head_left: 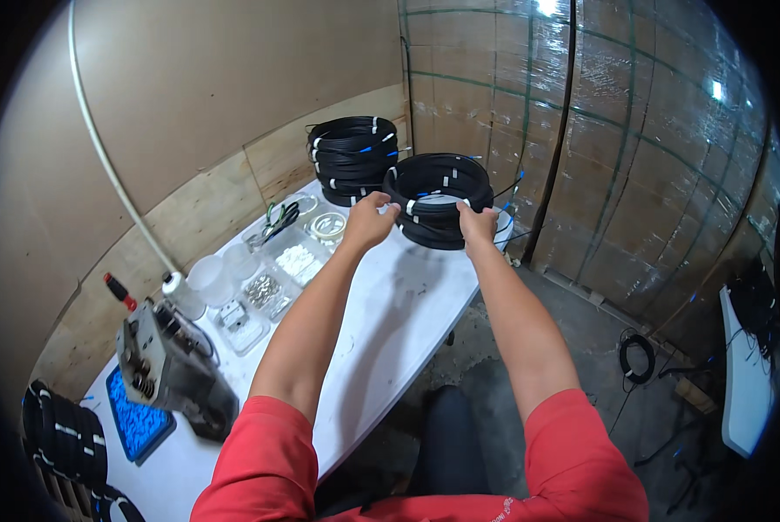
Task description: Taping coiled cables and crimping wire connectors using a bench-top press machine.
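Both my arms reach out to the far end of the white table (368, 348). My left hand (373, 221) closes on the left front side of a black cable coil (433, 210), and my right hand (477, 228) grips its right front side, thumb on top. White ties bind this coil. It is at the top of a short stack of similar coils (429, 235); whether it rests on them or is slightly lifted I cannot tell. Blue-tipped cable ends stick out on the right. A taller stack of black coils (353, 161) stands behind, to the left.
Clear containers with small white pieces (296, 261) and metal parts (264, 289) line the wall side, near scissors (282, 219). A grey bench machine (177, 370) and a tray of blue pieces (135, 416) stand nearer. Wrapped cartons (486, 104) rise beyond. Another coil (638, 358) lies on the floor.
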`<state>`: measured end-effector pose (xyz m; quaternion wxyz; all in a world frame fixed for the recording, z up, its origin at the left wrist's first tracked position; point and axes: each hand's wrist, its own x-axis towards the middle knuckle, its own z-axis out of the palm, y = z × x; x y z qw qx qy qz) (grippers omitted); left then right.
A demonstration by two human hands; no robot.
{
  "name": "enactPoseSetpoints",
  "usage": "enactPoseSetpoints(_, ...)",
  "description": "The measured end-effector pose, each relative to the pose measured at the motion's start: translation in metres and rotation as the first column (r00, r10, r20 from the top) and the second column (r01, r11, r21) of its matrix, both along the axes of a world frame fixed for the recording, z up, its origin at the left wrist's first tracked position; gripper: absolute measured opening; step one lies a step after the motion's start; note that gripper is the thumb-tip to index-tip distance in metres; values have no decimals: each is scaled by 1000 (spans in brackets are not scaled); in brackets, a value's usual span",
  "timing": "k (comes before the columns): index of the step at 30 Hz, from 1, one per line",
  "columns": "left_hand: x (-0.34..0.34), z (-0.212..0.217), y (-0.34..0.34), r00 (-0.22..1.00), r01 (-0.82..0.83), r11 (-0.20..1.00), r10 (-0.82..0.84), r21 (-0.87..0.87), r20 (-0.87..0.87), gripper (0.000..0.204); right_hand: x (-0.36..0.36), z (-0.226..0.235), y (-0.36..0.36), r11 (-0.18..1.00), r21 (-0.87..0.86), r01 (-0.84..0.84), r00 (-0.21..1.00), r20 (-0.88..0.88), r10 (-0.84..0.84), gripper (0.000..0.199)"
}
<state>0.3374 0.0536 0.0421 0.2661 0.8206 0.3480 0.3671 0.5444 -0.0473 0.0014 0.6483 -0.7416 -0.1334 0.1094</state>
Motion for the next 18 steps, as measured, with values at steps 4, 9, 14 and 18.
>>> enactPoseSetpoints(4, 30, -41, 96, 970, -88, 942, 156, -325, 189, 45, -2, -3, 39, 994, -104, -20, 1000, -1, 20, 108)
enactPoseSetpoints(9, 69, -67, 139, 943, -72, 788, 253, -612, 215, 44, 7, -3, 54, 981, -181, 64, 998, 33, -59, 105)
enactPoseSetpoints(14, 99, -63, 116, 918, -129, 732, 343, -669, 198, 33, 35, -13, 48, 986, -160, 42, 997, 76, -30, 85)
enactPoseSetpoints(18, 101, -55, 108, 910, -78, 767, 316, -637, 269, 23, 46, -16, 48, 981, -175, 81, 990, 124, -60, 65)
